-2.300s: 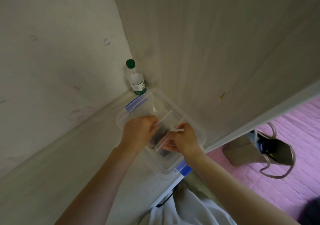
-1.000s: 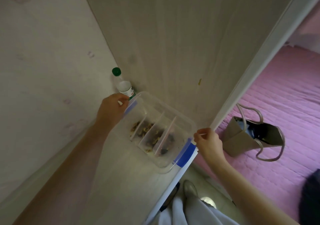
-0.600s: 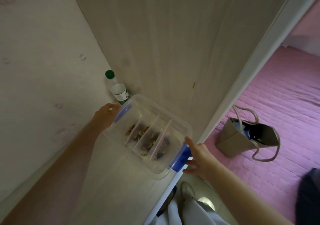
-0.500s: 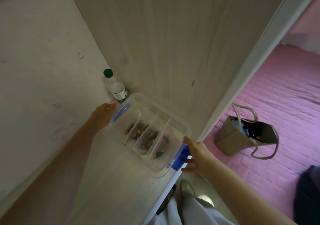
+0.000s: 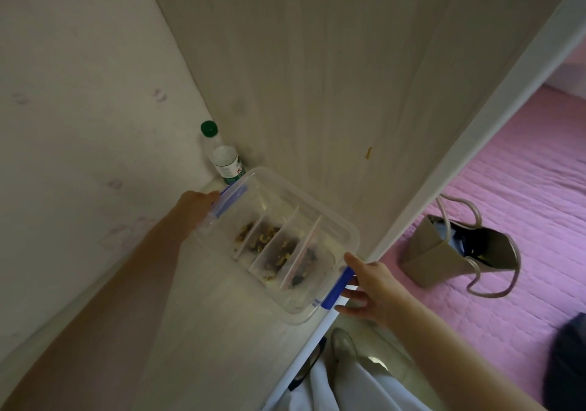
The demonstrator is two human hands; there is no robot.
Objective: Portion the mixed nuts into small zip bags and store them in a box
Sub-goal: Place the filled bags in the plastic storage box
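1. The box point(image 5: 298, 310) is clear, thin-walled plastic with no lid on. It sits on the desk point(image 5: 206, 315) with one end at the front edge, hard by the upright side panel point(image 5: 317, 77).
2. Four zip bags point(image 5: 276, 249) stand on edge in a row inside it, with nuts point(image 5: 260, 239) in the bottom of each. I judge the load light. The walls will likely flex and the bags tip easily, so keep it level.
3. Take it by both short ends, under the rim at the blue latches point(image 5: 336, 288). The latches look hinged, so don't lift by them alone.
4. Your left hand point(image 5: 195, 209) is at the far end. The box hides its fingers, so I can't tell the grip.
5. Your right hand point(image 5: 371, 290) is spread flat, with its fingers touching the near latch and gripping nothing.
6. A bottle point(image 5: 225, 160) with a green cap stands in the back corner just beyond the box. Its label print is too small to read, and I see no writing on the box.
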